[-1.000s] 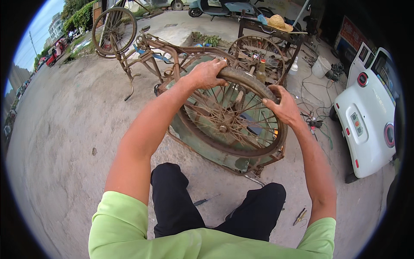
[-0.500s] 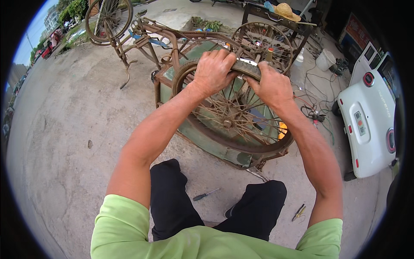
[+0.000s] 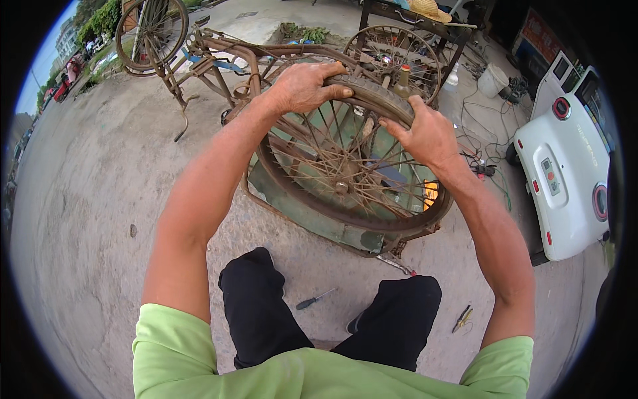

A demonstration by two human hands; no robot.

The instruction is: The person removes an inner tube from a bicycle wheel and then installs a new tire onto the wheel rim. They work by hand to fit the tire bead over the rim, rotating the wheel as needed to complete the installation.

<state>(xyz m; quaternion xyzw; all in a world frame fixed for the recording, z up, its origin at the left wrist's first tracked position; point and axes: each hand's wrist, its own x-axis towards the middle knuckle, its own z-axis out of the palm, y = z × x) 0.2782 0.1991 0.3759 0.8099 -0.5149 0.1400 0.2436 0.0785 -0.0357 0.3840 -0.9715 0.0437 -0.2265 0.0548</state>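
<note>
A rusty spoked bicycle wheel (image 3: 341,187) leans in front of me, over a green metal panel (image 3: 309,214). A dark tyre (image 3: 379,98) runs round its upper edge. My left hand (image 3: 309,88) is closed round the tyre at the top, thumb on the near side and fingers over the far side. Farther right along the same tyre, my right hand (image 3: 428,133) grips it, with the thumb on the inner side. The tyre's stretch between both hands is in plain sight. Fingertips behind the tyre are hidden.
A rusty upturned bicycle frame (image 3: 249,56) stands behind the wheel, beside another spoked wheel (image 3: 399,50). On the concrete lie a screwdriver (image 3: 307,304), pliers (image 3: 461,320) and a metal tool (image 3: 397,265). Cables (image 3: 488,143), a white bucket (image 3: 492,81) and a white vehicle (image 3: 565,179) are rightward.
My hands have spread apart along the tyre, the left hand going left. The shiny strip near the top between them no longer shows. My view has shifted slightly.
</note>
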